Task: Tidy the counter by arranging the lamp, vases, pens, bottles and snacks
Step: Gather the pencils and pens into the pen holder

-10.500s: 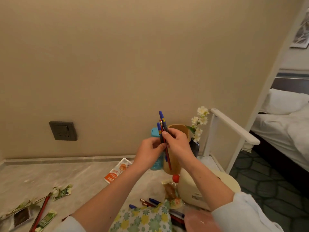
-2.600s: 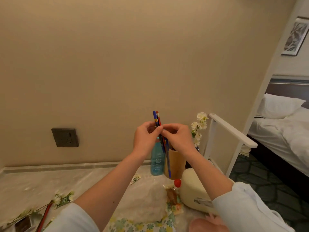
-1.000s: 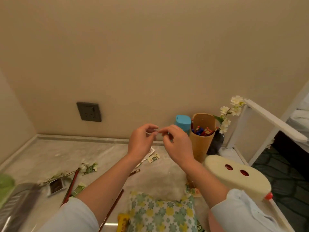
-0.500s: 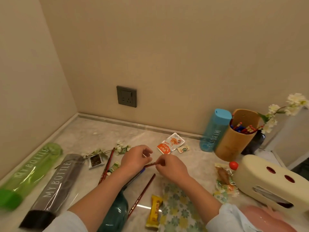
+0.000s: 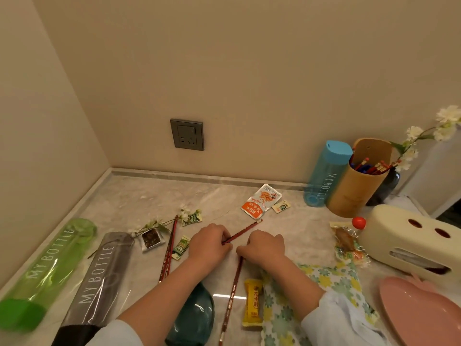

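My left hand (image 5: pixel 209 243) rests on the marble counter (image 5: pixel 139 196) and grips a red pencil (image 5: pixel 245 230) that points up and right. My right hand (image 5: pixel 263 245) pinches the top end of a second red pencil (image 5: pixel 232 293) lying toward me. A third red pencil (image 5: pixel 168 250) lies left of my hands. The wooden pen holder (image 5: pixel 354 188) with several pens stands at the back right, beside an upright blue bottle (image 5: pixel 324 176) and a dark vase (image 5: pixel 388 186) with white flowers. A green bottle (image 5: pixel 47 268) and a grey bottle (image 5: pixel 97 278) lie at the left.
A teal vase (image 5: pixel 197 318) lies under my left forearm. Snack packets: orange (image 5: pixel 260 201), yellow bar (image 5: pixel 253 304), small green ones (image 5: pixel 180 247). A flower sprig (image 5: pixel 159 224), floral cloth (image 5: pixel 324 278), cream box (image 5: pixel 409 242) and pink plate (image 5: pixel 421 313) crowd the right. A wall socket (image 5: pixel 187 134) is behind.
After dropping the pens into the holder, the view turned left and down. My hands came down to the counter and now each holds a red pencil.
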